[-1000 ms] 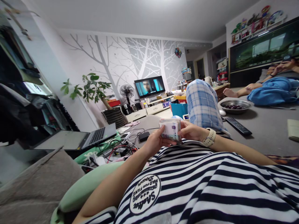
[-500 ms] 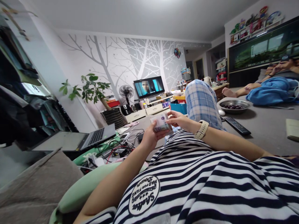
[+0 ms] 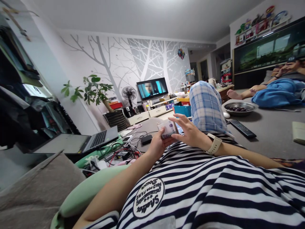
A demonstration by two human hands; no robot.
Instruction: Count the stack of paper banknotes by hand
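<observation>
**Position of the item.** The wad of banknotes (image 3: 168, 128) sits at the centre of the frame, raised above the striped shirt (image 3: 214, 187) and just left of the checked knee (image 3: 206, 106). Its long axis runs roughly left to right across the frame, with the right end tilted slightly upward.

**Left hand.** The left hand (image 3: 157, 145) comes up from the lower left and is closed around the left and lower part of the wad, carrying it.

**Right hand.** The right hand (image 3: 189, 132), with a watch (image 3: 214, 143) on its wrist, enters from the right and lies over the right end of the wad. Its fingers are spread and lifted and grip nothing. The thumb side meets the notes, but the exact contact is hidden.

**Relation.** Both hands are at the wad. The left one carries it from below and the right one covers it from above and to the right.

**Containers.**
- A metal bowl (image 3: 253, 106) at the middle right rests on the grey couch (image 3: 274, 133) and holds dark round fruit. A remote control (image 3: 241, 128) lies just beside it.
- A blue bin (image 3: 182, 111) stands beyond the knee. Its contents are not visible.

**Other items.** A laptop (image 3: 78, 143) is open at the middle left.
</observation>
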